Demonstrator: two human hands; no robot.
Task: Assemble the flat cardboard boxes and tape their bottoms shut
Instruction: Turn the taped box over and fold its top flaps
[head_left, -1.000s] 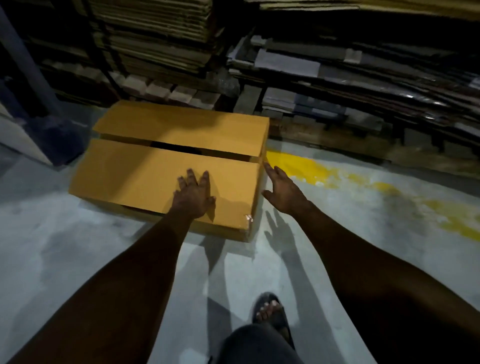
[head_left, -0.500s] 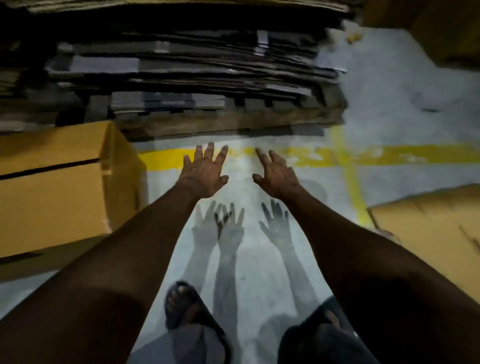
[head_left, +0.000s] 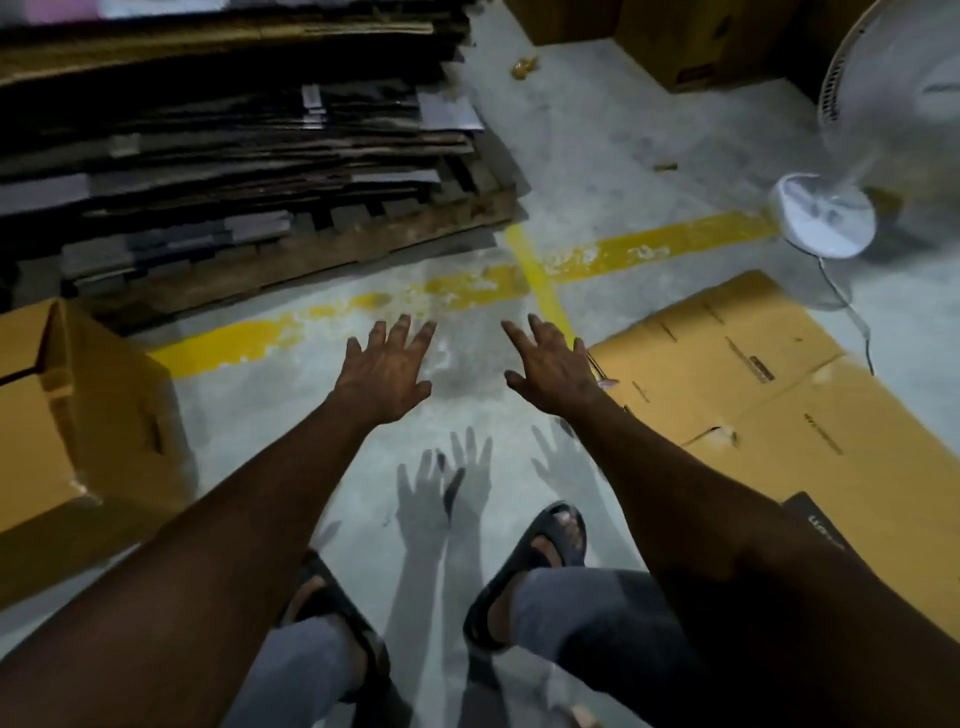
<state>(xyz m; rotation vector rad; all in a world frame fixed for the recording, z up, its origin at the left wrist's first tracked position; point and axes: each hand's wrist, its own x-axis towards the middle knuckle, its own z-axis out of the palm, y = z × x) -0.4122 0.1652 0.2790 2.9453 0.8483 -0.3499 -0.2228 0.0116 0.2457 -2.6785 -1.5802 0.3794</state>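
The left hand (head_left: 387, 371) and right hand (head_left: 553, 369) are held spread and empty above the floor (head_left: 467, 249). The flat cardboard box (head_left: 737, 364) lies just beside the right hand. Its panels could be buckled by a one-sided lift.

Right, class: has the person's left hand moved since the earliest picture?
Yes. The left hand has left the assembled brown cardboard box and moved to the box's right. It is now open above the grey concrete floor, near the yellow painted line.
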